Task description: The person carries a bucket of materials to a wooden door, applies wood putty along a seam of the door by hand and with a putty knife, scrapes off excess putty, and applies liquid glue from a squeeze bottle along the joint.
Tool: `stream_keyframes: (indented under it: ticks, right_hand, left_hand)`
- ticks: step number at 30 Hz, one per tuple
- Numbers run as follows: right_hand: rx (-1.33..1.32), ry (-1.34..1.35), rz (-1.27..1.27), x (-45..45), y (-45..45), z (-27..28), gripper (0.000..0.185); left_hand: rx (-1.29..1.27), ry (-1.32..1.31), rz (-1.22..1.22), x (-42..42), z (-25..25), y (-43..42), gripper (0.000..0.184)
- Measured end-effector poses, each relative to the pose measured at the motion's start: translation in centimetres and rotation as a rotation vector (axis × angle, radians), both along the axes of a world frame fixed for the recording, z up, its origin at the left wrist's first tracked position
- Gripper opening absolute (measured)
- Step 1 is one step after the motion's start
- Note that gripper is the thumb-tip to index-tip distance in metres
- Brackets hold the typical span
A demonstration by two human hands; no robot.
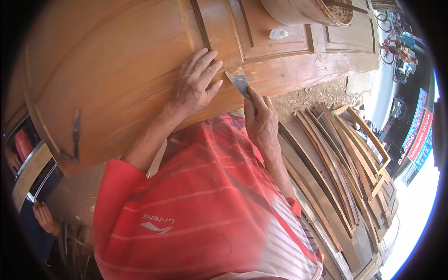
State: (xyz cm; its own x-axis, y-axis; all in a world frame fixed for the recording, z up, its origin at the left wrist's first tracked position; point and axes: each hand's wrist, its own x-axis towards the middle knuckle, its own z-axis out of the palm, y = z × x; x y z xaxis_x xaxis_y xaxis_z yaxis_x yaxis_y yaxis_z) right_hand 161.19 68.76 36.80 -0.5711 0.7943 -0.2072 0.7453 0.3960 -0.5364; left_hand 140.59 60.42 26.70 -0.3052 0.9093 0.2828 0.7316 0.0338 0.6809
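Observation:
My right hand grips a putty knife by its handle. Pale brown residue coats the tip of its grey blade, which is at the surface of a brown panelled wooden door. My left hand rests on the door with fingers stretched out, left of the blade, holding nothing. Beyond both hands, a bucket smeared with brown stands on the door. Near the bucket lies a small clear bottle.
A dark, slim tool lies on the door's left part. Wooden boards and frames are stacked at right. Another person's hand is by a pale wooden piece at far left. Bicycles and a street appear at upper right.

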Motion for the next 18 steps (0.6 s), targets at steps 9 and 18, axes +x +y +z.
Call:
stream_keyframes:
  ticks: [9,18]
  right_hand:
    - [0.105,-0.258,0.158,-3.3,1.0,3.4,0.030]
    - [0.094,-0.365,0.243,-4.7,2.4,4.9,0.027]
  left_hand:
    - [0.025,-0.026,-0.005,-0.1,-0.3,0.0,0.048]
    - [0.013,-0.010,0.003,0.1,-0.5,0.1,0.053]
